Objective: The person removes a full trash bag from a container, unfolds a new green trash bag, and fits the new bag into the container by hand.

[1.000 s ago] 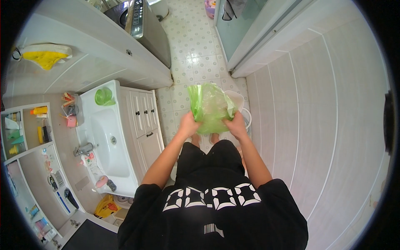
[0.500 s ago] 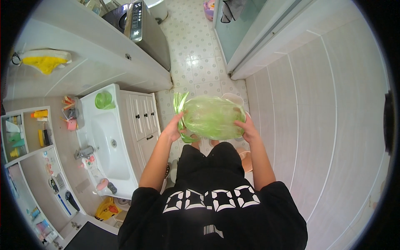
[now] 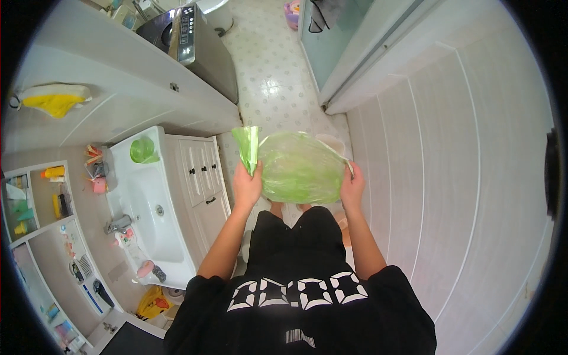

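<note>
Bag [image 3: 303, 168]: one, pale green, thin, held in mid-air ahead of the body above the floor [image 3: 269, 89]. It is carried by no surface and is held clear of the front edge of the basin [image 3: 123, 192]. Hands: two, both closed on film. A folded strip [image 3: 245, 141] is gripped by the left hand [image 3: 248, 184]; the bag's right edge is pinched by the right hand [image 3: 353, 185]. Whether strip and bag are joined cannot be told.

Risks, as judged: film could be torn by a hard sideways pull, being thin. The right edge could be lost, little of it being pinched. The white tub [image 3: 333, 142], partly hidden behind, could be knocked by a low swing.

Counts: tap [image 3: 120, 223], one, at the basin's wall-side edge; green item [image 3: 143, 150], one, near its far front corner; on the cabinet [image 3: 204, 222], round knobs [image 3: 205, 168], three, bar handle [image 3: 210, 200], one; washer [image 3: 208, 66], one.
</note>
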{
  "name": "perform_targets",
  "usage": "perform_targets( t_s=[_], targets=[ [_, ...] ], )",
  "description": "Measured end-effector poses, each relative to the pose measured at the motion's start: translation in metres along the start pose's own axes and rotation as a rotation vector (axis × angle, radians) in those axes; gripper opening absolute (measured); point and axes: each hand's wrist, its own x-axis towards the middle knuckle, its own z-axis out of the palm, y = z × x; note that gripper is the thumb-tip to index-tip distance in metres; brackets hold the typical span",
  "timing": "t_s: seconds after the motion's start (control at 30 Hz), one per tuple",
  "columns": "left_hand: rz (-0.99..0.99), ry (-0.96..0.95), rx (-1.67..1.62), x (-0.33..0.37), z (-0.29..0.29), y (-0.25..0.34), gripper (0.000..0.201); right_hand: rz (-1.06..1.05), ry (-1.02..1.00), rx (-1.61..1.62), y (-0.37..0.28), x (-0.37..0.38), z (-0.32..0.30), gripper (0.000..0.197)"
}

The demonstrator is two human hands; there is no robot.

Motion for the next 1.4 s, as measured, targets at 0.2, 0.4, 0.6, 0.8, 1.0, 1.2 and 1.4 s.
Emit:
perform_targets(
  t_s=[0.2, 0.4, 0.6, 0.8, 1.0, 1.2, 1.4],
  targets=[
    [-0.079, 0.06, -0.242, -0.006, -0.002, 0.03, 0.052, 0.124, 0.077, 0.146, -0.041, -0.009, -0.019, 0.027],
    [-0.031, 0.095, -0.238, -0.003, 0.011, 0.027, 0.042, 0.128, 0.151, 0.148, -0.039, -0.016, -0.029, 0.027],
    [0.076, 0.189, -0.166, 0.001, 0.041, 0.035, 0.023, 0.061, 0.148, 0.231, -0.026, -0.019, -0.026, 0.029],
    [-0.003, 0.128, -0.12, -0.006, 0.062, 0.008, 0.02, 0.11, 0.063, 0.313, 0.014, -0.037, -0.019, 0.032],
    [0.094, 0.196, -0.137, -0.003, 0.081, 0.004, 0.019, 0.284, 0.035, 0.397, 0.049, -0.035, -0.022, 0.034],
    [0.033, 0.191, -0.148, 0.008, 0.091, 0.02, 0.015, 0.177, 0.061, 0.356, 0.053, -0.014, -0.027, 0.035],
    [0.08, 0.173, -0.267, 0.024, 0.097, 0.007, 0.011, 0.153, 0.048, 0.376, 0.058, -0.002, -0.018, 0.037]
  ],
)
